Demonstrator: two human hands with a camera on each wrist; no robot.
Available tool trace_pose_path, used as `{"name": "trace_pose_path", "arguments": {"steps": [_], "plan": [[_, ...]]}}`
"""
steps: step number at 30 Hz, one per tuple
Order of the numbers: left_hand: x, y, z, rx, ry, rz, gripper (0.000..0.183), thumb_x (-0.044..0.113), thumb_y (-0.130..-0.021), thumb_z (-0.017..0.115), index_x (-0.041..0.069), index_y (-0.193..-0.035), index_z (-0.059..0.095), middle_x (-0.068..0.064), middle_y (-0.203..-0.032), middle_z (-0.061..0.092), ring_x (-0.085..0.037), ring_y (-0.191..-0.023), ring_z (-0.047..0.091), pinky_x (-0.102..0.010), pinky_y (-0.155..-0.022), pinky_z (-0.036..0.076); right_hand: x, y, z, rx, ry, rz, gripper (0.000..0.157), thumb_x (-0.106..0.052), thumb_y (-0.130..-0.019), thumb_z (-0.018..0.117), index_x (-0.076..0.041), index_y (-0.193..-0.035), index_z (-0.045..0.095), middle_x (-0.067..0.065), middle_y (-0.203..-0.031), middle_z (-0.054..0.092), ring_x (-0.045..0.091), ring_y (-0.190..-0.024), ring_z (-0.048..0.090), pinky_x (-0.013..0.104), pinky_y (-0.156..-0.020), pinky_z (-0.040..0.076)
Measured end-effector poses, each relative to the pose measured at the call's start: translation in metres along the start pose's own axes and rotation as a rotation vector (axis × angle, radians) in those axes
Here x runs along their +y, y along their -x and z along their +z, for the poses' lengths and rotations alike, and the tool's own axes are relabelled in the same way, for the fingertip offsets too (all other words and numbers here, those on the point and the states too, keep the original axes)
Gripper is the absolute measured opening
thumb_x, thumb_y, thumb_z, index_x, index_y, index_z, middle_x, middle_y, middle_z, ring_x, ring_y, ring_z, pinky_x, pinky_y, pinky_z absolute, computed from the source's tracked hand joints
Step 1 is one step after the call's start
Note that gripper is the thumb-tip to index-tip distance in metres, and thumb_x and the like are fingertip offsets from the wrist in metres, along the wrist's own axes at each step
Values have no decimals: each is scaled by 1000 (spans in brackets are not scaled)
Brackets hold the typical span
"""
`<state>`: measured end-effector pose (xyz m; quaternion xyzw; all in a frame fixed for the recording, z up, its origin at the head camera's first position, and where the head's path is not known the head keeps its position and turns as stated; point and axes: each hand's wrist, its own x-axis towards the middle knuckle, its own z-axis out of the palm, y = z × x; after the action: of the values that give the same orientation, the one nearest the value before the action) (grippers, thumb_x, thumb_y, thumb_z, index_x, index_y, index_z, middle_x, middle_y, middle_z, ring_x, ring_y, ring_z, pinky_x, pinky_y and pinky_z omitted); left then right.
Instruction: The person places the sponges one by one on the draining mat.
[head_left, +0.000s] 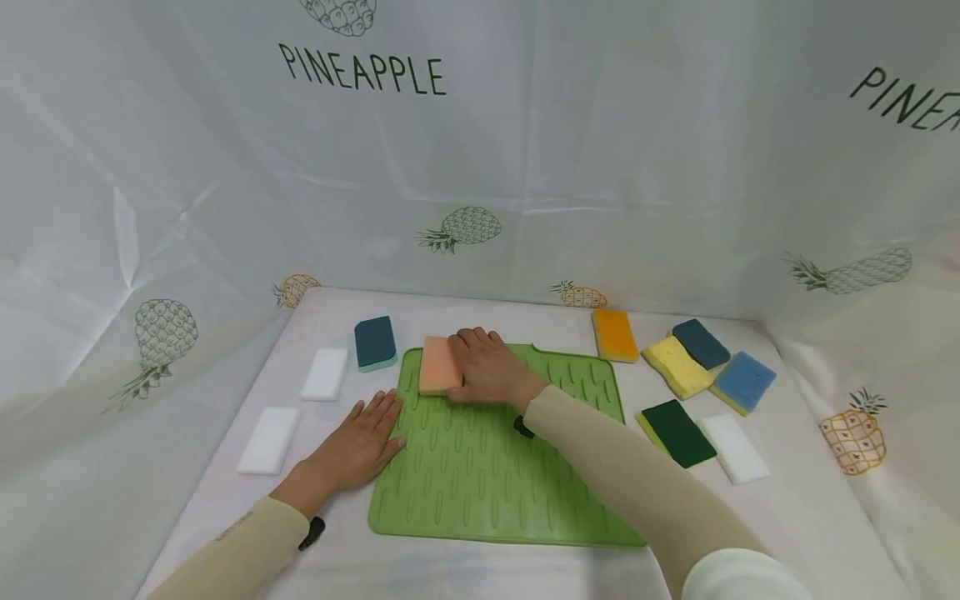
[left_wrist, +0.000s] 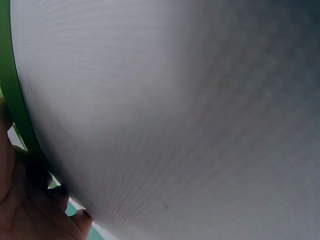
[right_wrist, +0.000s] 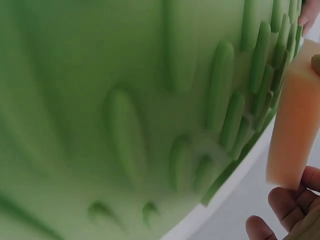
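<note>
A green ridged mat (head_left: 480, 475) lies on the white-covered table. Over its far left corner, my right hand (head_left: 491, 367) holds an orange-pink sponge (head_left: 438, 367) by its right side. In the right wrist view the same sponge (right_wrist: 295, 125) stands between the thumb and fingers, its near face toward the mat's ridges. My left hand (head_left: 360, 446) rests flat with fingers spread along the mat's left edge, fingertips touching the rim. In the left wrist view part of that hand (left_wrist: 40, 205) shows beside the green rim; the pale table surface fills the rest.
Left of the mat lie a dark teal sponge (head_left: 375, 342) and two white sponges (head_left: 326, 374). On the right are an orange sponge (head_left: 615, 335), a yellow one (head_left: 677, 367), a navy one (head_left: 701, 342), a blue one (head_left: 743, 382), a dark green one (head_left: 678, 433) and a white one (head_left: 735, 448).
</note>
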<state>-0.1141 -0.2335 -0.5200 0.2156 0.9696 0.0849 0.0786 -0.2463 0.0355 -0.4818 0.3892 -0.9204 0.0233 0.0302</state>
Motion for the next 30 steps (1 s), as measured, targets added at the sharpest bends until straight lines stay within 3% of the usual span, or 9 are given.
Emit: {"name": "trace_pose_path", "arguments": {"steps": [14,30], "plan": [[-2,-1,0,-4,2,2,73,41,-111,51,-5,-164,29,-24,-171,28,-43,-160,24,-64,-127,25,-12,-20,14,-34,-16,6,86,-66,-91,64,-8,-152,47,10,-148,54,27,-128,54,45,-105,49],[1,0,-3,-2,4,5,71,40,-112,50,-6,-163,30,-24,-171,29,-44,-160,25,-64,-127,26,-15,-21,16,-89,-26,40,92,-66,-91,61,-9,-161,39,11,-157,49,29,-138,52,50,-113,47]]}}
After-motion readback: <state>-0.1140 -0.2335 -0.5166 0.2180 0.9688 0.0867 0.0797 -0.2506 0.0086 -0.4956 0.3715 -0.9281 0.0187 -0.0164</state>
